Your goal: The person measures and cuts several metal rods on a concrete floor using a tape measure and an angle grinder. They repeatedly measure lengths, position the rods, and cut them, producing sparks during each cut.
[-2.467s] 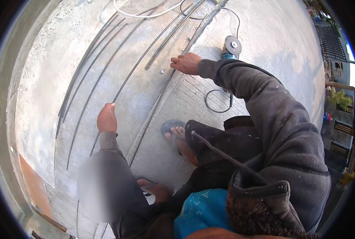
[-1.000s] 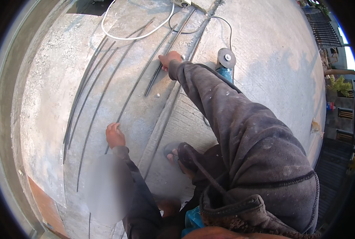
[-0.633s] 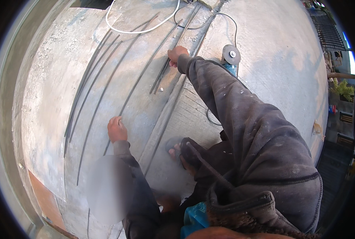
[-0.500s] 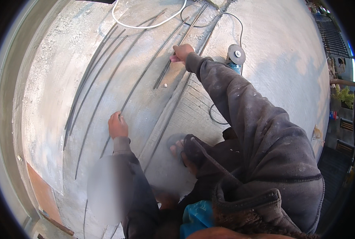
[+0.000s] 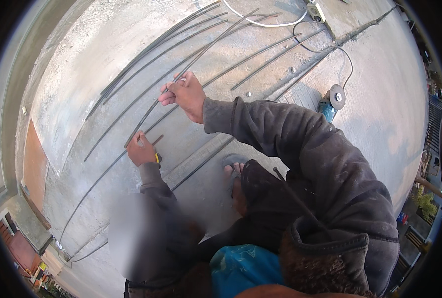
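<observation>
My right hand (image 5: pixel 183 97) is closed round a thin dark steel rod (image 5: pixel 144 118), which slants from lower left to upper right above other rods. The fingers of my left hand (image 5: pixel 142 150) are pinched beside its lower end; a long steel rod (image 5: pixel 93 189) on the floor also passes under them, and the exact contact is partly hidden. A small yellow-and-black object (image 5: pixel 158 157) shows at the left wrist. Several more steel rods (image 5: pixel 126 113) lie side by side to the far left, and a single shorter rod (image 5: pixel 280 58) lies to the right.
An angle grinder (image 5: pixel 332 102) with a grey disc rests on the concrete floor (image 5: pixel 374 94) at right, its dark cord looping away. A white cable (image 5: pixel 265 24) and a socket block (image 5: pixel 316 12) lie at the far side. A groove crosses the floor; my sandalled foot (image 5: pixel 236 169) stands near it.
My right hand has moved left and nearer, carrying one rod of the right-hand pair over the others. My left hand has stayed low over the long rod. The view has turned.
</observation>
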### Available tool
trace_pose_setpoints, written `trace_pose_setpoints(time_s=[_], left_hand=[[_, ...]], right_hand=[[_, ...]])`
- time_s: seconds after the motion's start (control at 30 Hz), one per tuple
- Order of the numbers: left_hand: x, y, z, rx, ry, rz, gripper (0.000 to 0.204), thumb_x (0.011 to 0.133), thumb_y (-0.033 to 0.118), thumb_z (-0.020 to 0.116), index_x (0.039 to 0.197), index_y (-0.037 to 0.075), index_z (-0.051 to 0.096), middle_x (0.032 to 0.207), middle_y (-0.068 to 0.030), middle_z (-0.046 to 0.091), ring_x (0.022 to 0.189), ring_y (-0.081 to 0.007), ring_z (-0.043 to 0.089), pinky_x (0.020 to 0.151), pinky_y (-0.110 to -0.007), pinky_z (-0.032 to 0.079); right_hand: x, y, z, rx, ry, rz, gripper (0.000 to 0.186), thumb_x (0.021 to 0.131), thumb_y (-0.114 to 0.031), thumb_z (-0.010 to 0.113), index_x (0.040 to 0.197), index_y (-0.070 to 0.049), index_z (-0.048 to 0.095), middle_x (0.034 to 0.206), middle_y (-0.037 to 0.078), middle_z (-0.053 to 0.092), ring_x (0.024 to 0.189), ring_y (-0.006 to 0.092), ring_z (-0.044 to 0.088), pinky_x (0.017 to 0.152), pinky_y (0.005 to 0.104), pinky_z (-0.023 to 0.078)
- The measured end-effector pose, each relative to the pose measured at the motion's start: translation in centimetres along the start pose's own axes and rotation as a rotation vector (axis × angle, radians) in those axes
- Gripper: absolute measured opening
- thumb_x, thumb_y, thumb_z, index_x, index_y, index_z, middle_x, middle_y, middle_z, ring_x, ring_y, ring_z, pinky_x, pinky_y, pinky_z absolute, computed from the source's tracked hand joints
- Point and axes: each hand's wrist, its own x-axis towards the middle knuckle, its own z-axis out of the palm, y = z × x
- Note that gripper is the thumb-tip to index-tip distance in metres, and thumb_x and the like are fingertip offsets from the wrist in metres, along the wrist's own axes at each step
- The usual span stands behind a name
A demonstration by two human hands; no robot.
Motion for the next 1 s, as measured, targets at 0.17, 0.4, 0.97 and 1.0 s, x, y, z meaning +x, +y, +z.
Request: trace_pose_setpoints(time_s=[0.17,0.4,0.97,1.0], left_hand=[[-4.9,0.4,-1.8,-0.039,0.033,-0.164,0.017,0.089,0.022,0.063,0.096,0.007,0.069,0.093,-0.0097,0.069,0.090,-0.0271,0.062,0.081,-0.040,0.047],[-4.2,-0.7,-1.6,-0.133,-0.102,-0.095,0.021,0.090,0.022,0.063,0.102,0.006,0.067,0.102,-0.0126,0.068,0.096,-0.0294,0.062,0.086,-0.041,0.047],[4.2,-10.1,-0.7,0.220,-0.438,0.336,0.023,0.090,0.025,0.065,0.107,0.009,0.065,0.108,-0.0116,0.063,0.103,-0.0313,0.059,0.088,-0.040,0.048],[4.4,-10.1,-0.8,0.251,-0.457,0.337,0.023,0.090,0.025,0.065,0.106,0.009,0.065,0.106,-0.0111,0.063,0.103,-0.0312,0.058,0.088,-0.040,0.048]], right_hand=[[4.4,5.3,8.5,-0.059,0.002,0.132,0.027,0.095,-0.002,0.048,0.113,0.004,0.028,0.100,0.022,0.058,0.080,0.0232,0.068,0.070,0.0311,0.060],[9.4,7.9,7.2,-0.271,-0.124,0.190,0.037,0.093,-0.005,0.051,0.123,0.011,0.037,0.099,0.019,0.060,0.082,0.0245,0.069,0.067,0.0306,0.058],[3.3,-7.3,-24.3,-0.951,0.628,0.316,0.026,0.087,-0.020,0.057,0.089,0.004,0.065,0.082,0.018,0.070,0.071,0.0280,0.070,0.068,0.0368,0.056],[2.9,-7.4,-24.0,-0.944,0.663,0.293,0.027,0.088,-0.021,0.056,0.088,0.004,0.065,0.078,0.017,0.069,0.067,0.0268,0.070,0.065,0.0359,0.056]])
